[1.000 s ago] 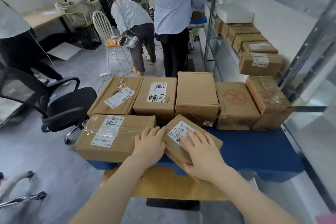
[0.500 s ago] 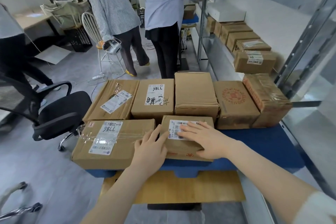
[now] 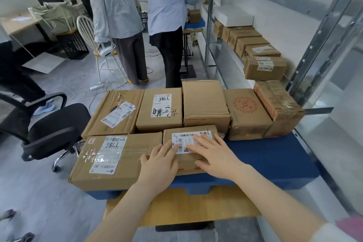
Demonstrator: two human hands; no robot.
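A small cardboard box (image 3: pixel 188 135) with a white barcode label lies flat on the blue platform (image 3: pixel 271 161), in the front row. My left hand (image 3: pixel 160 163) rests with straight fingers on its left part, at the seam with the long taped box (image 3: pixel 115 161). My right hand (image 3: pixel 216 155) lies flat on its top, fingers spread over the label. Behind stand several more cardboard boxes in a row, among them one marked 98LL (image 3: pixel 160 110) and one with a red round stamp (image 3: pixel 245 112).
A wooden table top (image 3: pixel 186 208) carries the blue platform. A black office chair (image 3: pixel 49 127) stands to the left. Two people (image 3: pixel 137 15) stand behind the boxes by a white chair (image 3: pixel 86 29). Metal shelving (image 3: pixel 255 53) on the right holds more boxes.
The small box was tilted and askew a second ago; it now lies flat and square between the long box and the back row. Both hands moved onto its top.
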